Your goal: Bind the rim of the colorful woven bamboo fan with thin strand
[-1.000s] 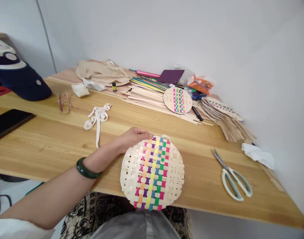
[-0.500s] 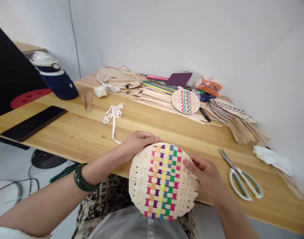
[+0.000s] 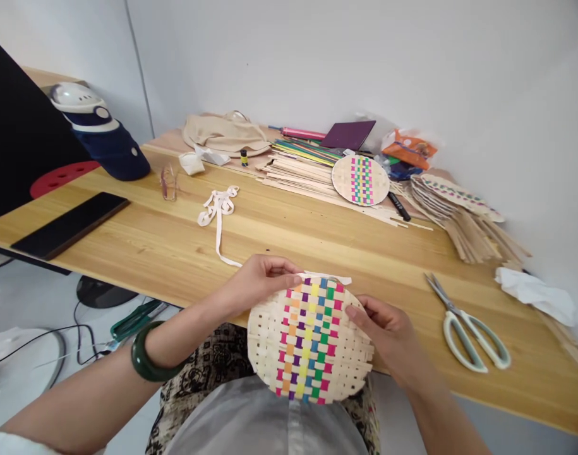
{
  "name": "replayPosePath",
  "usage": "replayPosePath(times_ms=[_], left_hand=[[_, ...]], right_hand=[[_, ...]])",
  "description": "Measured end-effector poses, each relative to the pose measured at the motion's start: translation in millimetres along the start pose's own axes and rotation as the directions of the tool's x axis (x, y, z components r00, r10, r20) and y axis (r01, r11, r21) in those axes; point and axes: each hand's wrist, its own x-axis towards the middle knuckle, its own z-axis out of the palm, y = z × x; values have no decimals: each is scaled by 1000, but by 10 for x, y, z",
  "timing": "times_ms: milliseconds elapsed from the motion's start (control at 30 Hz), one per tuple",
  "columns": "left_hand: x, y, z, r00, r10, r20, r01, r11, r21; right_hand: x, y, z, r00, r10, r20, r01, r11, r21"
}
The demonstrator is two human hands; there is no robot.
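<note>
Right hand is now on the woven disc; a second ago it was out of view and the left hand held the piece alone. White tape now shows flat along the top rim, its end jutting out past the coloured bands. Probable meaning: disc steadied from two sides, tape laid against the edge and pinned there.

Disc upright-ish, tilted toward the wearer, over the near edge of the tabletop and the lap. Left grip closed, thumb in front, on the upper left rim and apparently the tape too. Right grip closed on the upper right rim, thumb on the face. Fingers behind the weave hidden.

Around: scissors right of the right hand, apart from it, blades pointing away. Behind — a second disc on pale strips, a black marker beside it. Phone and glasses off left.

In the way: the left hand covers part of the rim, so how the tape sits beneath it cannot be told. The tape's loose run trails from a tangled heap toward that hand; could snag.
</note>
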Motion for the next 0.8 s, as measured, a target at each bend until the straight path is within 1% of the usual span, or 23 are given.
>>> replayPosePath(times_ms=[33, 67, 133, 167, 200, 233, 267, 300, 333, 367, 400, 433, 533, 600, 733, 800], left_hand=[[-20, -13, 23, 999, -38, -4, 38, 998, -47], [-37, -20, 39, 998, -69, -5, 69, 994, -80], [-69, -13, 59, 994, -110, 9, 110, 988, -106], [-85, -2, 67, 993, -118, 20, 119, 987, -107], [-100, 11, 75, 992, -121, 36, 124, 986, -108], [-114, 23, 84, 991, -120, 55, 126, 986, -106], [-127, 33, 93, 991, -115, 72, 122, 987, -103], [-139, 39, 101, 991, -106, 85, 114, 988, -100], [-150, 41, 106, 991, -93, 93, 102, 990, -93], [-160, 40, 109, 992, -78, 96, 86, 993, -86], [-171, 39, 107, 993, -64, 98, 72, 994, -78], [-182, 38, 102, 993, -56, 100, 63, 996, -67], [-214, 40, 78, 992, -53, 116, 55, 998, -10], [-224, 39, 65, 993, -42, 108, 39, 999, 34], [-206, 17, 57, 997, -29, 74, 22, 995, 94], [-192, 9, 60, 997, -26, 74, 18, 994, 106]], right_hand=[[25, -2, -34, 999, -36, -12, 35, 999, -41], [57, -16, -68, 994, -99, -51, 94, 992, -85], [136, -84, -120, 955, -264, -139, 240, 956, -167], [178, -134, -129, 930, -335, -152, 305, 933, -193], [219, -190, -124, 916, -383, -123, 354, 913, -204], [257, -247, -105, 915, -401, -45, 385, 901, -202], [293, -300, -75, 917, -392, 72, 399, 898, -186], [325, -347, -38, 909, -366, 197, 399, 903, -163], [354, -386, 0, 890, -339, 306, 394, 908, -141], [380, -415, 35, 866, -318, 386, 392, 911, -130], [403, -438, 63, 846, -308, 435, 399, 907, -135], [421, -456, 84, 832, -311, 459, 421, 893, -158], [451, -504, 100, 813, -350, 465, 514, 807, -290], [443, -539, 88, 822, -362, 441, 533, 762, -367], [359, -610, 53, 848, -372, 377, 515, 746, -423], [301, -638, 45, 836, -410, 364, 543, 710, -449]])
